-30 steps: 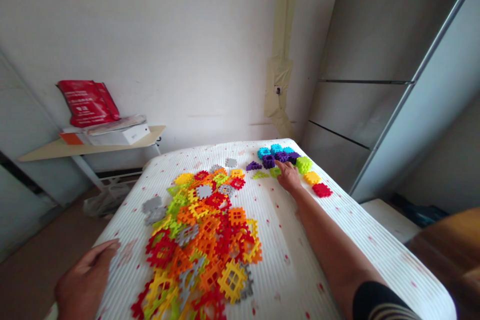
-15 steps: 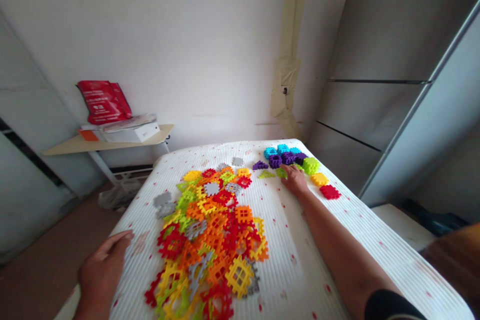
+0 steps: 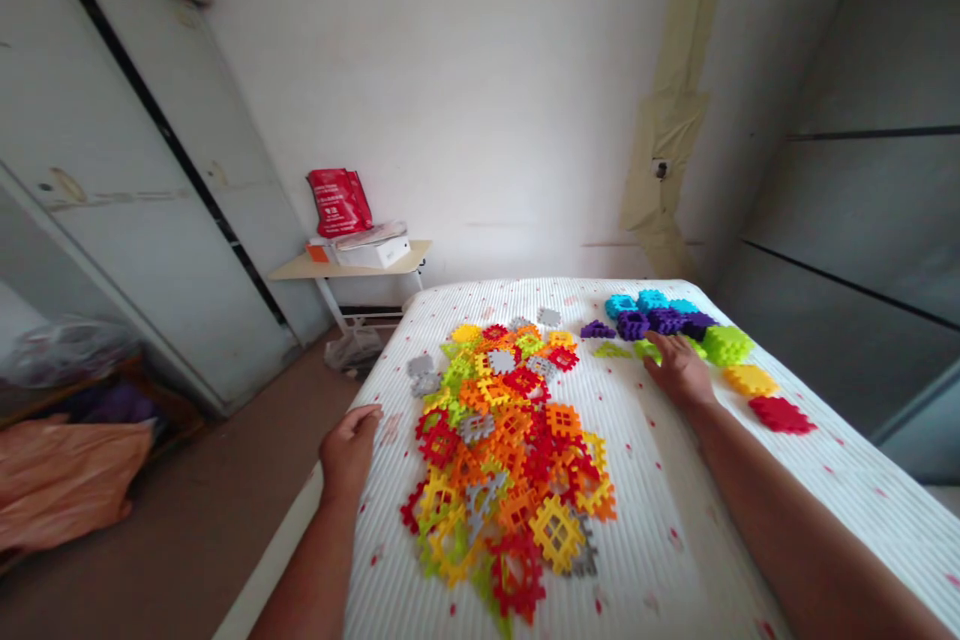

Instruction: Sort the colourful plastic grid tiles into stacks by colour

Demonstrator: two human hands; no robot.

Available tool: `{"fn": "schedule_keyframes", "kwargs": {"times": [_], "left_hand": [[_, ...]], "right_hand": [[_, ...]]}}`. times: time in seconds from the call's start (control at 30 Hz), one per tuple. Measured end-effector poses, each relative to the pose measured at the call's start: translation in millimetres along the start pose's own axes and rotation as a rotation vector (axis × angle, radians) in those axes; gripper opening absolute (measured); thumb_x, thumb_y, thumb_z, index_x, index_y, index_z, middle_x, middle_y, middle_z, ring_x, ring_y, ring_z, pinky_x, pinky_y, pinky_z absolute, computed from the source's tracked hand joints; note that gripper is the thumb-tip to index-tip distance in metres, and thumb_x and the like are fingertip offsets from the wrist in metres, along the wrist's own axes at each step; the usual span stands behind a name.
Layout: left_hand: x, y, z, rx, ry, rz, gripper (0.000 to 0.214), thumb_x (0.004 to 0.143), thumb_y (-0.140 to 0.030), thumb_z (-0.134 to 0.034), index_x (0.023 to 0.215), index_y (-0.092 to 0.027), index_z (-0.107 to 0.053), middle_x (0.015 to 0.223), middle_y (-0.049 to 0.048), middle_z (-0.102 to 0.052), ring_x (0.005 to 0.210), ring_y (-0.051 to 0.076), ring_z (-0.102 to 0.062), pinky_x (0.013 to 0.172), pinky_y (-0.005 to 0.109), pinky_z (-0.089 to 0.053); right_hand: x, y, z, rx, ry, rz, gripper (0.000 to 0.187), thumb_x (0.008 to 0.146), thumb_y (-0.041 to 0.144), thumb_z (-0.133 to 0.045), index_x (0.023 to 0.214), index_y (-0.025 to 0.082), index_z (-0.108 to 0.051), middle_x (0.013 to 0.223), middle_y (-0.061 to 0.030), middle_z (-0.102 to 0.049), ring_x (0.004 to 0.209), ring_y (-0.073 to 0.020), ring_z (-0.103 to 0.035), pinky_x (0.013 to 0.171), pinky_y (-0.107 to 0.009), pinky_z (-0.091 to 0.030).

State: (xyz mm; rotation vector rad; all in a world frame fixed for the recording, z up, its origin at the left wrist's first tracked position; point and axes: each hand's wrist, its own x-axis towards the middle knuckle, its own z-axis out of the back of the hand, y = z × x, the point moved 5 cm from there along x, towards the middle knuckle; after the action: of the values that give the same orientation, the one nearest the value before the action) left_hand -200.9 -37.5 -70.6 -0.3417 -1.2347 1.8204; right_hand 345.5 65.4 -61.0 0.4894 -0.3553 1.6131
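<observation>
The right hand [image 3: 681, 368] lies palm down with its fingers spread and lowered at the green pieces [image 3: 646, 351]; whether they pinch one is hidden from this angle. The left hand [image 3: 349, 448] is loosely curled at the left edge of the cloth [image 3: 645, 520], with nothing visible in it, though its inner side is turned away. Just beyond the right fingertips stand the purple stacks [image 3: 632, 325], and behind those the blue stacks [image 3: 652, 300]. To the right of the hand come the green stack [image 3: 727, 346], the yellow stack [image 3: 751, 381] and the red stack [image 3: 782, 414]; like colours sit together, probably so that each stays easy to pick out. A flat purple piece [image 3: 598, 329] and a flat green piece [image 3: 613, 350] lie to the left of the hand. The mixed pile [image 3: 517, 425] spreads between the two arms, likely left central for reach from either side. A bare strip of cloth runs between pile and right forearm, giving that arm a free path. The blue stacks are near the far edge, the red one towards the right edge, so little room remains behind, while open cloth lies nearer the body.
</observation>
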Motion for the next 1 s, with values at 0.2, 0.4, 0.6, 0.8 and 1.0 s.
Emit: {"fn": "schedule_keyframes", "kwargs": {"times": [0.2,0.4,0.6,0.8,1.0], "left_hand": [[2,5,-0.9,-0.004,-0.032,-0.014,0.04,0.063,-0.045,-0.052,0.083,-0.015,-0.068,0.085,0.0087,-0.071,0.084,0.024,-0.063,0.084,0.036,-0.047],[5,11,-3.0,-0.026,-0.036,-0.026,0.037,0.062,-0.045,-0.053,0.08,-0.016,-0.068,0.084,0.0075,-0.071,0.083,0.024,-0.064,0.082,0.035,-0.047],[3,8,-1.7,-0.028,-0.043,-0.028,0.035,0.062,-0.044,-0.054,0.079,-0.017,-0.068,0.083,0.0065,-0.071,0.083,0.023,-0.064,0.082,0.035,-0.048],[4,9,-3.2,-0.028,-0.048,-0.022,0.035,0.062,-0.044,-0.054,0.08,-0.017,-0.068,0.084,0.0068,-0.071,0.083,0.023,-0.064,0.083,0.035,-0.047],[4,11,-3.7,-0.026,-0.043,-0.025,0.038,0.062,-0.046,-0.053,0.081,-0.017,-0.068,0.083,0.0075,-0.071,0.083,0.024,-0.064,0.082,0.036,-0.047]], "right_hand": [[-1,0,-5,0.014,-0.126,0.076,0.039,0.077,0.016,-0.046,0.113,0.014,-0.059,0.105,-0.011,-0.065,0.099,-0.0235,-0.057,0.089,-0.035,-0.043],[1,-1,-10,0.046,-0.142,0.114,0.041,0.073,0.014,-0.045,0.111,0.013,-0.061,0.102,-0.0119,-0.066,0.094,-0.0249,-0.058,0.086,-0.037,-0.045],[0,0,-8,0.08,-0.142,0.117,0.041,0.074,0.016,-0.045,0.112,0.014,-0.06,0.103,-0.0114,-0.066,0.095,-0.0247,-0.057,0.087,-0.037,-0.045],[2,25,12,0.121,-0.205,0.163,0.036,0.079,0.019,-0.046,0.112,0.013,-0.059,0.101,-0.012,-0.066,0.093,-0.0249,-0.056,0.085,-0.037,-0.044],[24,110,18,0.275,-0.037,0.191,0.032,0.083,0.027,-0.051,0.111,0.016,-0.059,0.103,-0.0097,-0.066,0.095,-0.0224,-0.056,0.084,-0.033,-0.043]]}}
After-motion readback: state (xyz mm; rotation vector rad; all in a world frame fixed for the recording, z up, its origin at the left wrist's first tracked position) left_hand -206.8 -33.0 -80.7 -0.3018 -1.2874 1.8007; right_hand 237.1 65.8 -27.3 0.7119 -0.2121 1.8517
